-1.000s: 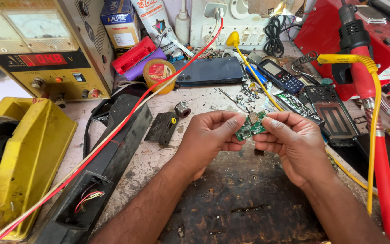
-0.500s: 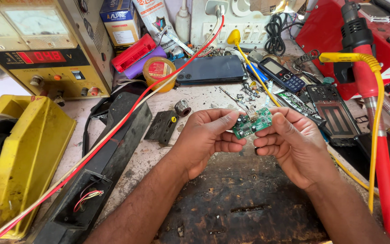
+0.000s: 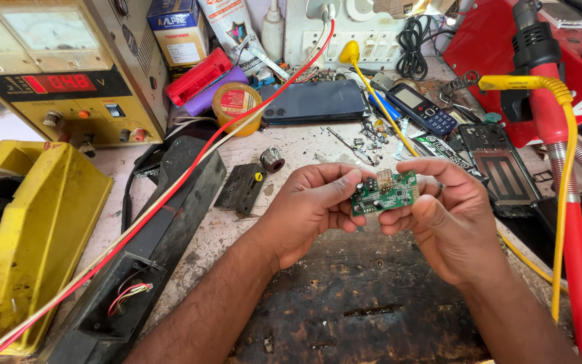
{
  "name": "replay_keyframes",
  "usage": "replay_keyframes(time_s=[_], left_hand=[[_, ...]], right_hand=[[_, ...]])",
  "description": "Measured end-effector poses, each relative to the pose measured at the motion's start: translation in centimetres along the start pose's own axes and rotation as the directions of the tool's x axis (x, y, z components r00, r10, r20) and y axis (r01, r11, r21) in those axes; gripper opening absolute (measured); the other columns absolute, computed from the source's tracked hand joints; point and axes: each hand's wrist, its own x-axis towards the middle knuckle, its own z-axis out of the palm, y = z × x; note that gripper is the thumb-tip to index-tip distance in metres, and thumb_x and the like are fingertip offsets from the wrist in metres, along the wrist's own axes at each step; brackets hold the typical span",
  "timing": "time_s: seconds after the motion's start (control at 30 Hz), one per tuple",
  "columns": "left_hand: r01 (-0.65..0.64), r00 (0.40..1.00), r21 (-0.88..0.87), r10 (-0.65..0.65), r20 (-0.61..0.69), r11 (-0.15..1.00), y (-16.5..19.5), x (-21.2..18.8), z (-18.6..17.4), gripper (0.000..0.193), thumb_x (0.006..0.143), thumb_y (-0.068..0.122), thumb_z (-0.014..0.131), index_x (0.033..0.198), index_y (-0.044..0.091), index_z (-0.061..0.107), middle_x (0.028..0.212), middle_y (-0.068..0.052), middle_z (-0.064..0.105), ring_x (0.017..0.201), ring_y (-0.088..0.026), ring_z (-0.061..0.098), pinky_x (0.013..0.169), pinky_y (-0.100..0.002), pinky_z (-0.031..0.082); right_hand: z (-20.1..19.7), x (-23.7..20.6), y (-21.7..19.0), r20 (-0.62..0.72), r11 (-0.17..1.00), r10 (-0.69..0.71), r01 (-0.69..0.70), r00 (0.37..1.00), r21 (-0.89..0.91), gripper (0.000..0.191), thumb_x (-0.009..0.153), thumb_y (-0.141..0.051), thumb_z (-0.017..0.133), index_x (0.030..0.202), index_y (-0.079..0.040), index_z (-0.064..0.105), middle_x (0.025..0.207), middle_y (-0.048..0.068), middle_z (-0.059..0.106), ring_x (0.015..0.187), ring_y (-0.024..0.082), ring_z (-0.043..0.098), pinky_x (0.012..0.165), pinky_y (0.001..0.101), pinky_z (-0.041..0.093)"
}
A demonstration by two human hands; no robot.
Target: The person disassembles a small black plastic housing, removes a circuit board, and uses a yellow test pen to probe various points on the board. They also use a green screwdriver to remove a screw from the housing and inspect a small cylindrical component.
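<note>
One scorched workbench (image 3: 365, 303) (cluttered, stained)

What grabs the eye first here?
Dead centre, the left hand and right hand pinch a small green circuit board above the scorched dark mat. At far left sits a bulky yellow housing, and a red cable slashes diagonally across the cluttered bench.

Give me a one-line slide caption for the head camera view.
Both hands, left hand and right hand, hold a small green circuit board above a scorched work mat on a cluttered repair bench.
</note>
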Motion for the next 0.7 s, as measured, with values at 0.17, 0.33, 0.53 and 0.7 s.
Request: replay_keyframes(time_s=[0.17,0.33,0.53,0.7], left_hand=[[-0.018,0.998,-0.061,0.021,0.052,0.998,0.1,-0.1,-0.2,0.035,0.103,0.03,0.062,0.116,0.0,0.072,0.09,-0.006,0.074,0.072,-0.01,0.068,0.067,-0.026,0.058],[-0.016,0.998,-0.035,0.018,0.061,0.999,0.2,-0.2,-0.2,0.033,0.099,0.029,0.07,0.117,0.002,0.073,0.092,-0.004,0.073,0.071,-0.009,0.067,0.068,-0.026,0.057],[0.008,0.999,-0.02,-0.007,0.053,1.0,0.3,-0.3,0.0,0.036,0.099,0.029,0.069,0.121,0.001,0.073,0.09,-0.003,0.072,0.069,-0.009,0.067,0.063,-0.025,0.057],[-0.029,0.998,-0.033,0.03,0.049,0.999,1.4,-0.8,0.5,0.04,0.1,0.03,0.068,0.125,-0.001,0.072,0.093,-0.005,0.074,0.069,-0.009,0.067,0.062,-0.025,0.056]], right_hand=[[0.0,0.0,0.2,-0.018,0.999,-0.046,0.045,0.999,-0.026,0.052,0.097,-0.02,0.078,0.135,0.007,0.056,0.108,0.02,0.073,0.091,0.026,0.076,0.078,0.0388,0.065],[0.1,-0.3,0.1,-0.005,0.996,-0.078,0.077,0.997,-0.041,0.054,0.095,-0.021,0.081,0.134,0.007,0.057,0.107,0.02,0.074,0.09,0.026,0.076,0.078,0.0388,0.066],[-0.2,-0.4,0.2,0.015,0.994,-0.101,0.102,0.995,-0.027,0.053,0.096,-0.021,0.082,0.132,0.008,0.057,0.104,0.022,0.073,0.09,0.027,0.076,0.078,0.0398,0.066],[-0.1,-0.3,-0.1,0.049,0.994,-0.089,0.086,0.995,0.062,0.048,0.1,-0.015,0.078,0.136,0.008,0.056,0.107,0.023,0.074,0.093,0.029,0.077,0.08,0.0409,0.066]])
